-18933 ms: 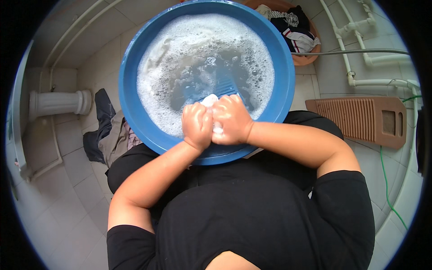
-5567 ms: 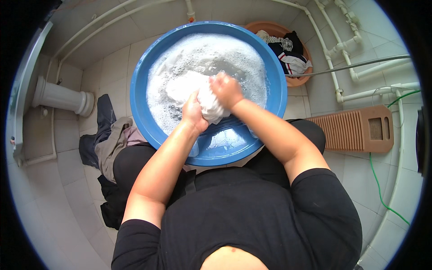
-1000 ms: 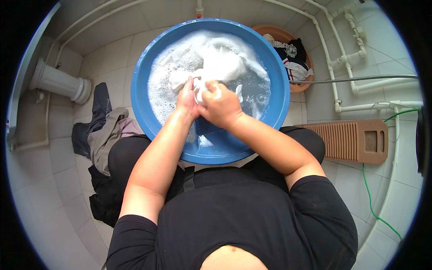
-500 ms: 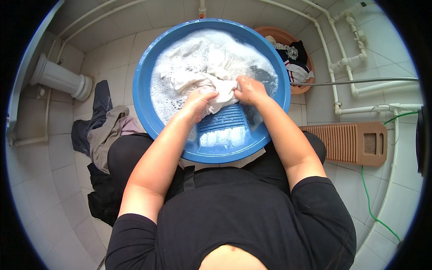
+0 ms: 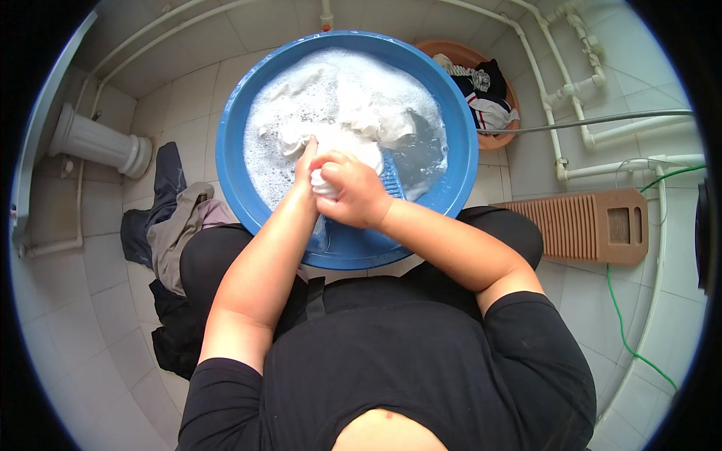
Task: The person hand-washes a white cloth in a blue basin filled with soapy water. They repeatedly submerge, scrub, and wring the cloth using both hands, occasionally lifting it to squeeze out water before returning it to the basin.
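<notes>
A wet white cloth (image 5: 353,143) lies bunched in the suds of a round blue basin (image 5: 232,150). My right hand (image 5: 353,189) is closed around a twisted, foamy end of it, near the basin's front left. Against that same end presses my left hand (image 5: 304,171), one digit pointing up and its other fingers mostly hidden. The rest of the cloth stretches away into the foam. Just right of my hands, the ridged blue washboard surface (image 5: 391,177) built into the basin partly shows.
An orange-brown basin (image 5: 511,98) with clothes stands behind at the right. A brown washboard (image 5: 571,229) lies beside my right knee. Dark and grey clothes (image 5: 169,218) lie on the floor at left. A grey hose (image 5: 579,124) crosses above white pipes (image 5: 639,139).
My right hand has moved left and nearer to me, meeting my left hand at the cloth. The cloth is drawn off the washboard surface into a twisted bunch.
</notes>
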`<control>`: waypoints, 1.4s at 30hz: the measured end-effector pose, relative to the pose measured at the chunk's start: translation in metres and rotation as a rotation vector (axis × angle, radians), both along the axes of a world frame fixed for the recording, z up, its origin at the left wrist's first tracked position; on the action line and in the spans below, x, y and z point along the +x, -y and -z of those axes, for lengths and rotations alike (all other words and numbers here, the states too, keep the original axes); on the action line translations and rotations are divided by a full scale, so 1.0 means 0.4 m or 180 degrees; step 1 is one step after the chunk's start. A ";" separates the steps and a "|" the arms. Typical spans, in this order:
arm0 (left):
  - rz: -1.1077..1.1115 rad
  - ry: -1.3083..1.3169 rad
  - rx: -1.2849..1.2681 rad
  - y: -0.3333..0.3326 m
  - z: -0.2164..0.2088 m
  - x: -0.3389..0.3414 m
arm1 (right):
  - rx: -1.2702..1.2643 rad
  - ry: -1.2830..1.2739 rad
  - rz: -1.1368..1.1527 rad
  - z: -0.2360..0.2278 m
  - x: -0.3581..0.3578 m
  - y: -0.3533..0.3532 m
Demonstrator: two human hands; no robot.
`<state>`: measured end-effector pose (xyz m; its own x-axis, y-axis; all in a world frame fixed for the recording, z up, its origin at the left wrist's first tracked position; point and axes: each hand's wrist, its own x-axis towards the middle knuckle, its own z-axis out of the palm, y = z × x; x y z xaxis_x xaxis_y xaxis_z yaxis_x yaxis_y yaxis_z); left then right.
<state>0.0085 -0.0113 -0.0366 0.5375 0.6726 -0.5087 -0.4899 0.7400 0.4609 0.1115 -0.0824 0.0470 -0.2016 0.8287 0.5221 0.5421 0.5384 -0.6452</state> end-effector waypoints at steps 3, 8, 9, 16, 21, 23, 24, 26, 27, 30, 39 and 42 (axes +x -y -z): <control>-0.0117 -0.0114 0.0294 0.039 -0.030 0.020 | 0.0071 -0.0018 0.0047 0.006 -0.018 0.014; -0.0111 -0.0244 0.0036 0.079 -0.132 0.076 | -0.1327 -0.0266 0.1658 0.102 0.079 -0.075; -0.0095 -0.0091 0.0069 0.073 -0.114 0.071 | -0.1242 -0.0119 0.1681 0.113 0.084 -0.064; -0.0610 -0.0392 -0.0530 0.087 -0.082 0.058 | -0.0354 0.0002 0.0779 0.073 0.000 -0.031; -0.0040 0.0359 -0.0318 0.076 -0.032 0.021 | -0.0242 0.0005 0.0765 0.026 -0.017 -0.005; 0.0047 0.0189 -0.0146 0.066 -0.006 0.020 | -0.0053 0.0086 0.0330 -0.003 -0.039 0.018; 0.0086 0.0103 -0.0060 0.060 0.005 0.021 | -0.0002 0.0018 0.0287 0.008 -0.033 0.013; 0.0094 0.0547 -0.0336 0.055 -0.011 0.024 | -0.0305 -0.0119 0.0603 0.076 0.006 -0.016; -0.0057 -0.0414 -0.0516 0.074 -0.119 0.057 | -0.0651 -0.0186 0.0946 0.118 0.045 -0.045; 0.0318 0.0456 -0.0076 0.051 -0.143 0.044 | -0.1589 -0.0242 0.2287 0.149 0.197 -0.134; -0.0599 -0.0703 0.0325 0.028 -0.074 0.052 | -0.3234 0.1518 0.1725 0.231 0.344 -0.111; -0.0710 -0.0117 0.0160 0.035 -0.089 0.058 | -0.1944 0.0737 0.2036 0.174 0.259 -0.083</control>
